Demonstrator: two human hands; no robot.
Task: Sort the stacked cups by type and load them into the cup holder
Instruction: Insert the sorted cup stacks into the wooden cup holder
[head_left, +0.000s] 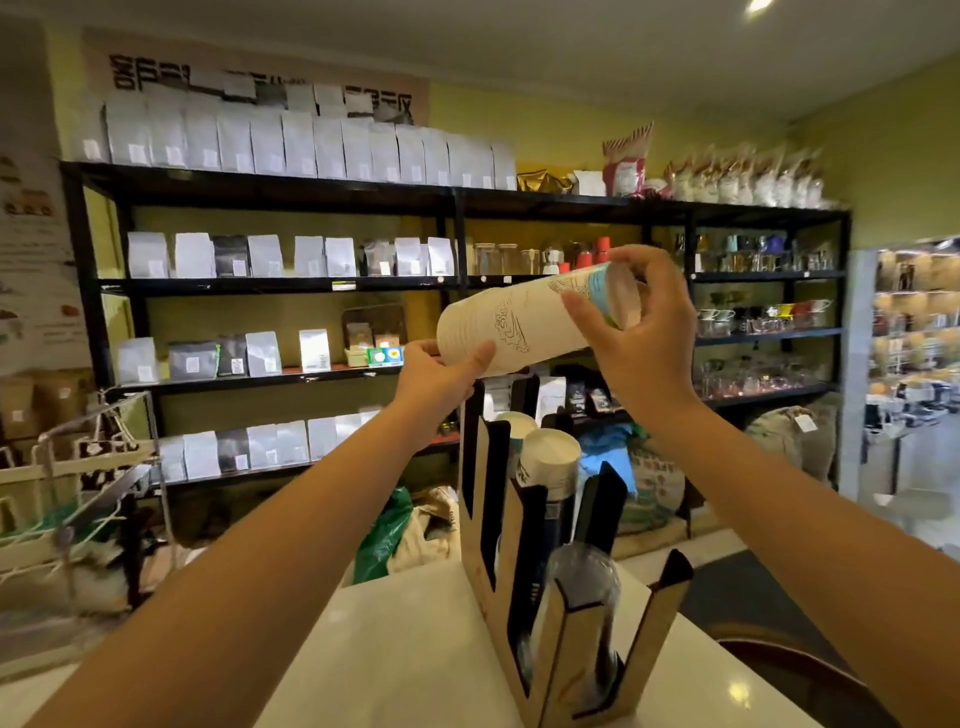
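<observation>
Above the cup holder (550, 613), both hands, left (441, 382) and right (644, 332), grip a tilted paper cup stack (524, 325).

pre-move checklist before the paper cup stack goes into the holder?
1. Left hand grips the wide end of the paper cup stack: ok.
2. Right hand grips the narrow end, fingers around the blue-banded cup: ok.
3. Stack upright for loading: not ok, it lies nearly level above the cup holder.
4. Free slot: cannot tell; the rear slot behind the white cups is hidden by the stack and hands.
5. Type match: white cups sit in a middle slot, clear cups in the near one; which slot suits: cannot tell.
6. Holder standing on the counter: ok.
</observation>
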